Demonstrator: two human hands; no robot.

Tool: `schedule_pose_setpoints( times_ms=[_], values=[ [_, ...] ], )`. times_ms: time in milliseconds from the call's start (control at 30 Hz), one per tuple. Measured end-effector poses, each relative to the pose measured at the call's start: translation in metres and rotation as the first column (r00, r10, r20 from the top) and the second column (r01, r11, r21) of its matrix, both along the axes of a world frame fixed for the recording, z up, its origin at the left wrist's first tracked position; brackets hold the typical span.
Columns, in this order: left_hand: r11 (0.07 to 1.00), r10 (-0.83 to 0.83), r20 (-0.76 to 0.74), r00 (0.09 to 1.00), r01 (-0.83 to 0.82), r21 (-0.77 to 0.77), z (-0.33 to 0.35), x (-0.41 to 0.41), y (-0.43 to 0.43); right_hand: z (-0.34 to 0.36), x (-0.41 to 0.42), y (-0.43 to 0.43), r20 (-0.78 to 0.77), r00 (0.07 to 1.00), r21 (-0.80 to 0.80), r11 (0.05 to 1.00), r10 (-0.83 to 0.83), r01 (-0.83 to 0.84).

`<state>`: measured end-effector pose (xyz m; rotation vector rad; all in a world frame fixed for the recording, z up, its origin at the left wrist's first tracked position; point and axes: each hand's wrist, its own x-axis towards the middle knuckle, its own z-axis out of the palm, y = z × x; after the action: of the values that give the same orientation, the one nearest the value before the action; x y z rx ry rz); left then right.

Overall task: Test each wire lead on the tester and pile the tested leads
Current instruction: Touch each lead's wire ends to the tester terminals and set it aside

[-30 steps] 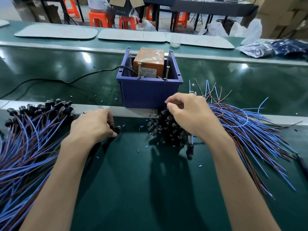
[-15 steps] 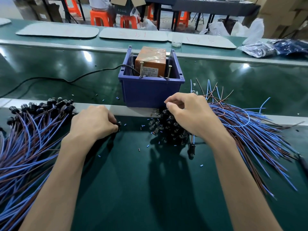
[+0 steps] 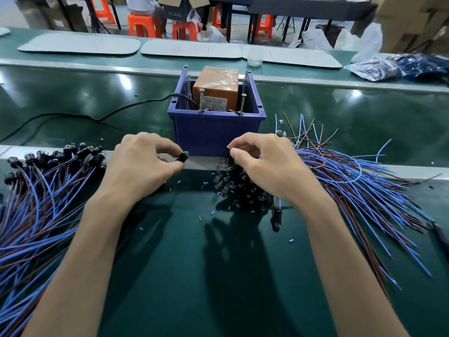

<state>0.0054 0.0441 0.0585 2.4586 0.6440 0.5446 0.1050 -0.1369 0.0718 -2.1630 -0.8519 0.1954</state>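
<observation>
While both hands work low-centre, just in front of the bin [image 3: 216, 135], step: my read is one lead going up for its test.
Left hand [image 3: 141, 164]: thumb and fingertips pinch the black socket end of a lead [image 3: 182, 156]; other fingers curled.
Right hand [image 3: 269, 166]: curled over the socket ends of the right pile [image 3: 352, 181], thumb and forefinger nearly closed. Can't tell if anything is between them.
Lead: frame centre, just off the bin's lower-left corner. Its wires run back under the left hand, hidden.
Tester [image 3: 215, 88]: orange box inside the bin, upper centre. Two screws [image 3: 201, 100] stand at the bin's near rim, probably the contacts.
Key relation: the screws lie up and right of the held socket, above the bin's front wall. Left hand is nearer the left screw, right hand nearer the right one. The socket's axis tilts up-right, roughly toward the left screw.
Next move, my guess: lift over the wall and put the wire ends to the screws. The ends aren't visible, so a regrip may be needed.
Left pile [image 3: 36, 203]: leads fanned along the left edge, sockets toward upper left. Likely the tested heap.
</observation>
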Motion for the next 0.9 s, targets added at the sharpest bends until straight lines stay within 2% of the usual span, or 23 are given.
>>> schedule_pose_setpoints(
  times_ms=[133, 233, 367, 433, 567, 633, 767, 900],
  values=[
    [0.956, -0.171, 0.257, 0.951, 0.223, -0.192, 0.022, -0.001, -0.022, 0.003, -0.004, 0.004, -0.037, 0.994, 0.069, 0.992, 0.105, -0.103],
    [0.852, -0.267, 0.382, 0.885, 0.402, -0.334, 0.033, -0.001, -0.040, 0.003, -0.006, 0.005, -0.082, 0.976, 0.157, 0.969, 0.203, -0.189],
    [0.740, -0.289, 0.470, 0.834, 0.506, -0.443, 0.033, 0.001, -0.055, 0.004, -0.006, 0.005, -0.113, 0.964, 0.256, 0.945, 0.239, -0.204],
    [0.713, -0.257, 0.500, 0.827, 0.512, -0.480, 0.032, 0.002, -0.054, 0.006, -0.006, 0.003, -0.129, 0.964, 0.296, 0.936, 0.234, -0.188],
    [0.841, -0.066, 0.513, 0.856, 0.324, -0.433, 0.029, 0.005, -0.044, 0.010, -0.005, 0.001, -0.101, 0.987, 0.391, 0.917, 0.128, -0.079],
    [0.852, -0.026, 0.483, 0.875, 0.272, -0.447, 0.031, 0.004, -0.039, 0.014, -0.005, 0.001, -0.112, 0.991, 0.468, 0.884, 0.068, -0.008],
    [0.810, -0.169, 0.383, 0.908, 0.349, -0.471, 0.035, 0.000, -0.046, 0.019, -0.006, 0.000, -0.125, 0.991, 0.577, 0.810, -0.041, 0.106],
    [0.767, -0.290, 0.263, 0.920, 0.388, -0.511, 0.033, 0.001, -0.058, 0.024, -0.010, -0.001, -0.156, 0.988, 0.667, 0.736, -0.016, 0.117]
  ],
)
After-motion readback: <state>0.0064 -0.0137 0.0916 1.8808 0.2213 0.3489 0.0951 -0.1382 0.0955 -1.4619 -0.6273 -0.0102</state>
